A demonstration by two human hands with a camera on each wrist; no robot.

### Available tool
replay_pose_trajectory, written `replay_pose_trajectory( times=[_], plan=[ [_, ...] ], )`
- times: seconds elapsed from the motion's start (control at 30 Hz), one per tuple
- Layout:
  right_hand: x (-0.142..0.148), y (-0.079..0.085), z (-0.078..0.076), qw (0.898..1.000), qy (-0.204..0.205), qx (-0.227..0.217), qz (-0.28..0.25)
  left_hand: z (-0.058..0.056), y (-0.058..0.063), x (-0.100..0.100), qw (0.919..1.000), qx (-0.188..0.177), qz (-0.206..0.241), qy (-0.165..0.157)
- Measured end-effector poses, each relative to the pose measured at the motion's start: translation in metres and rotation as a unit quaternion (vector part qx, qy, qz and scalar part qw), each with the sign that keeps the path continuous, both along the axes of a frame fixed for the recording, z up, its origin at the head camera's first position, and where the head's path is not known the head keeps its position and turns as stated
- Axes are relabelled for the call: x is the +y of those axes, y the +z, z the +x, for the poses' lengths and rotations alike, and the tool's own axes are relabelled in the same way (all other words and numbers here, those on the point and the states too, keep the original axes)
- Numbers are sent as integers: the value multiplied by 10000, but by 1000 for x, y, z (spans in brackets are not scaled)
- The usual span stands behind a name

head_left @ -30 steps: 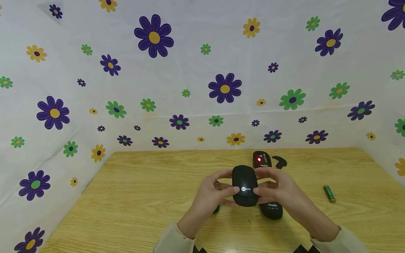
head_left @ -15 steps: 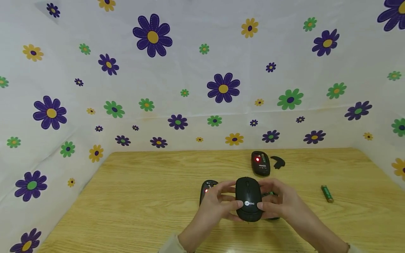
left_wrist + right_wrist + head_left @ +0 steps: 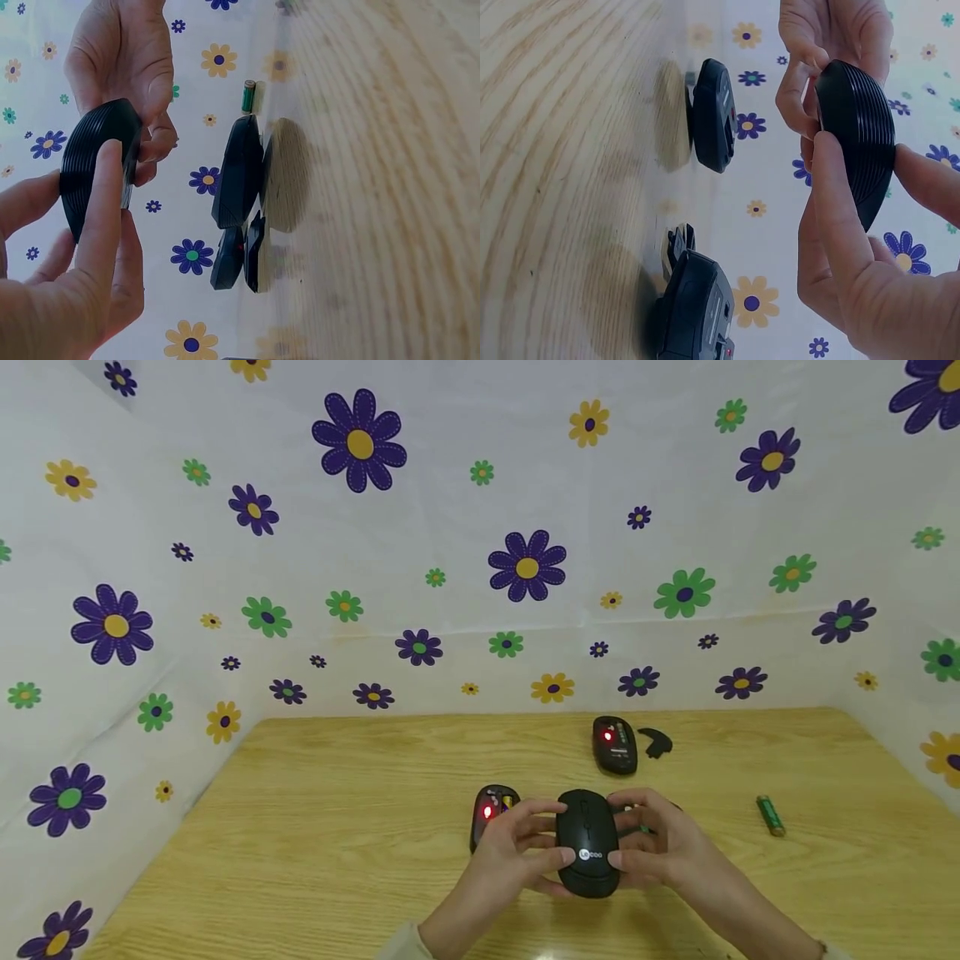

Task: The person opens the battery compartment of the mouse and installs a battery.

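Observation:
Both hands hold a black computer mouse (image 3: 588, 839) above the table, its buttons pointing away and its white logo facing up. My left hand (image 3: 513, 860) grips its left side, thumb on top by the logo. The right hand (image 3: 667, 847) grips the opposite side the same way. In the left wrist view the mouse's ribbed side (image 3: 86, 161) shows between the fingers. Left of the hands an upturned mouse (image 3: 480, 831) lies with a red light on and a yellow battery (image 3: 508, 802) in its bay. Another mouse is mostly hidden behind the right hand.
Farther back on the wooden table (image 3: 360, 793) lies an upturned mouse (image 3: 617, 752) with a red light. A curved black cover (image 3: 658, 743) is beside it. To the right lies a loose green battery (image 3: 770, 816). A flowered cloth (image 3: 450, 527) hangs behind.
Both hands have lowered the held mouse and brought it nearer the person. The upturned mouse at left and the one at the back now show more fully.

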State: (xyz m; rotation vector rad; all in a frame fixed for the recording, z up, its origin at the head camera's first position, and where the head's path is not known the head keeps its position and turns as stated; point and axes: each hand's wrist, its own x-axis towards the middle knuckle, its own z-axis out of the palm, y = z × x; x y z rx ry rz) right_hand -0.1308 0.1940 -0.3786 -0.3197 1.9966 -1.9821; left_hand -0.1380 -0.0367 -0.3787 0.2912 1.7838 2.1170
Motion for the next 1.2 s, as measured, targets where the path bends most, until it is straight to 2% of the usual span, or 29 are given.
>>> replay_pose_trajectory(
  times=[0.17, 0.47, 0.7, 0.87, 1.0, 1.2],
  plan=[
    [-1, 2, -1, 9999, 142, -52, -45, 1, 1, -3, 9998, 87, -166, 35],
    [4, 0, -3, 9993, 363, -51, -96, 0, -2, -3, 9998, 101, 147, 14],
    [4, -3, -1, 9997, 224, -87, -3, 0, -3, -1, 9997, 235, -57, 61],
    [5, -4, 0, 9993, 375, -68, -34, 0, -3, 0, 9996, 216, -165, 58],
    [3, -3, -1, 9982, 595, -5, 34, 0, -3, -1, 9978, 313, -555, 160],
    [-1, 0, 0, 9979, 551, -54, 344, -1, -2, -1, 9872, 919, -1279, 253]
  ],
)
